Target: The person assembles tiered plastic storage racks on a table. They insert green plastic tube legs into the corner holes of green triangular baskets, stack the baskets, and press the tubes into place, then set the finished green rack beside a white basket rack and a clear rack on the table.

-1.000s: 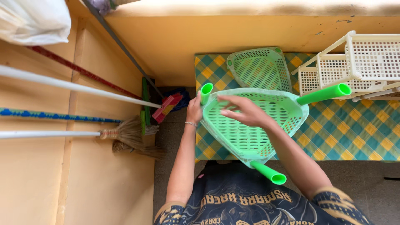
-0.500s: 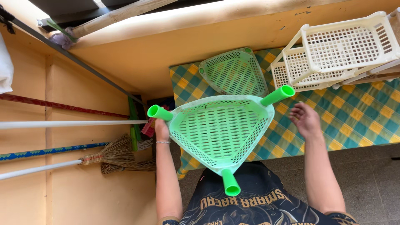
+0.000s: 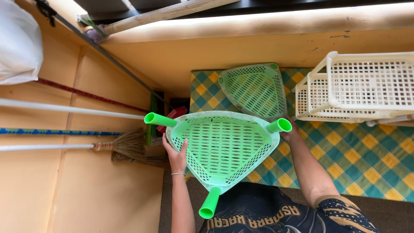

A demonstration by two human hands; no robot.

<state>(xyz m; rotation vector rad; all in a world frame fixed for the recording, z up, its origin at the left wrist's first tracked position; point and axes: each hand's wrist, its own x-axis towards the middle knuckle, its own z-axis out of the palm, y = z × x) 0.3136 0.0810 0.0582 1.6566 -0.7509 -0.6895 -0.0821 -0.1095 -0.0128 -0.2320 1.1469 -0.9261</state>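
I see the checked worktop [image 3: 366, 159], then my green tray [image 3: 222, 146] held level above its near edge, one tube pointing back at me. My left hand [image 3: 176, 156] grips its left rim; my right hand [image 3: 291, 134] is mostly hidden behind the right corner, its grip unclear.

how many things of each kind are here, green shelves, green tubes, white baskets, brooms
Green triangular shelf trays: 2, one held by the left hand and right hand, one lying on the checked cloth
Green tube legs on the held tray: 3
White slotted baskets: 2, stacked
Straw broom: 1
Total: 8
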